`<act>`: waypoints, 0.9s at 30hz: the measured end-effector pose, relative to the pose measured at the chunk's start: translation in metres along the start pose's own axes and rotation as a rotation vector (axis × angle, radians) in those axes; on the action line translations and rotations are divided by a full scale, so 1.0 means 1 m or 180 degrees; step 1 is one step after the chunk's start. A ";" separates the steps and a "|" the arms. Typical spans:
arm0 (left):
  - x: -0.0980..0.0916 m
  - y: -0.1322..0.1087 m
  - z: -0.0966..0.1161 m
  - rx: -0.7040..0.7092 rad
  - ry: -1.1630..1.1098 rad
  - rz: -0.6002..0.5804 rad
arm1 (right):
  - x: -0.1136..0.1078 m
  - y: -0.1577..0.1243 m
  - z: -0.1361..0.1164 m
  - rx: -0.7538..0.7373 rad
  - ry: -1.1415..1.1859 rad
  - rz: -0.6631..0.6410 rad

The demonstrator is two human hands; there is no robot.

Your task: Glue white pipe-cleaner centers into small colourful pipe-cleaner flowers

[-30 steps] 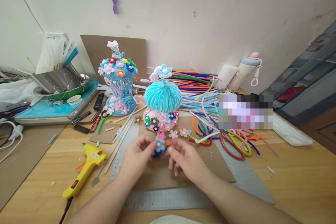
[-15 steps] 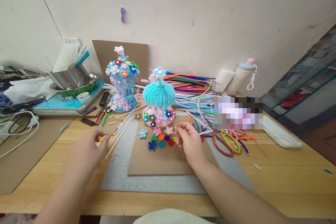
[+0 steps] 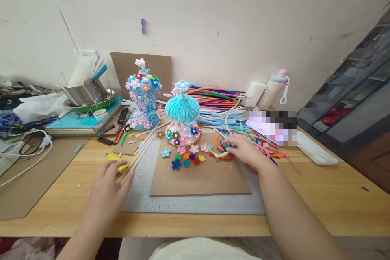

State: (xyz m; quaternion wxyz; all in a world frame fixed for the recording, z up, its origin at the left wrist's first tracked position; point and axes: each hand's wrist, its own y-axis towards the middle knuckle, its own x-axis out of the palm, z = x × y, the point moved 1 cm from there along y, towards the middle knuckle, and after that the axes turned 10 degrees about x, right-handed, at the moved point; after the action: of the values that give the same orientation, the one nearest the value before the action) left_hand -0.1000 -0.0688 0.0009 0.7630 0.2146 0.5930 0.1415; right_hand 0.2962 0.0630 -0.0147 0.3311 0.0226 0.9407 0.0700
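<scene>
My left hand (image 3: 108,185), somewhat blurred, is open just in front of a small yellow tool (image 3: 123,168), its thumb apart from the fingers. My right hand (image 3: 243,150) reaches over loose pipe cleaner pieces (image 3: 222,154), fingers spread and pointing down; some fingertips are hidden among the pieces. Between the hands, several small fuzzy flowers lie on a cardboard sheet (image 3: 198,183), among them a dark blue flower (image 3: 176,164) and a pale pink flower (image 3: 205,147). Behind them stands a pipe cleaner ornament with a turquoise dome (image 3: 183,109) and a flower-covered base (image 3: 183,134).
A second flowered ornament (image 3: 144,85) stands behind, to the left. Bundles of pipe cleaners (image 3: 219,99) lie along the wall. A phone (image 3: 271,130), a white pack (image 3: 317,148) and a bottle (image 3: 274,89) are at right. A metal pot (image 3: 85,91) rests on books at left.
My right hand has moved right from the flowers to the pipe cleaner pieces, uncovering a pale pink flower. My left hand has opened and drawn back slightly, showing more of the yellow tool.
</scene>
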 end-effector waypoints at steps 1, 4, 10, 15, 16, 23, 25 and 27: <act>0.005 0.000 0.008 0.0066 -0.0201 -0.0045 | 0.003 -0.003 0.002 -0.0104 -0.0162 -0.0232; 0.020 0.002 0.037 0.0243 -0.0727 -0.0331 | 0.012 -0.008 -0.001 -0.0332 -0.0531 -0.0618; 0.032 0.017 0.086 0.0630 -0.1543 -0.0753 | 0.012 -0.009 -0.022 -0.0646 -0.0721 -0.0687; 0.035 0.034 0.101 0.0303 -0.2298 -0.0901 | 0.021 -0.030 -0.060 -0.0920 -0.0639 -0.0733; 0.036 0.037 0.105 0.0234 -0.2535 -0.0980 | 0.025 -0.036 -0.069 -0.1006 -0.0629 -0.0799; 0.060 0.056 0.135 0.0148 -0.2897 -0.1060 | 0.033 -0.051 -0.086 -0.1376 -0.0981 -0.0808; 0.069 0.059 0.140 0.0127 -0.2801 -0.1042 | 0.022 -0.045 -0.077 -0.1242 -0.1163 -0.0625; 0.076 0.060 0.143 0.0171 -0.2741 -0.1077 | 0.006 -0.037 -0.063 -0.1004 -0.1387 -0.0416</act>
State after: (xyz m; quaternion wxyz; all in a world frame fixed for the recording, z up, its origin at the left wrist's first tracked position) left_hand 0.0600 -0.0038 -0.0047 0.9464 0.1737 0.2523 -0.1025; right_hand 0.2524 0.0194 0.0246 0.5289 -0.0754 0.8243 0.1876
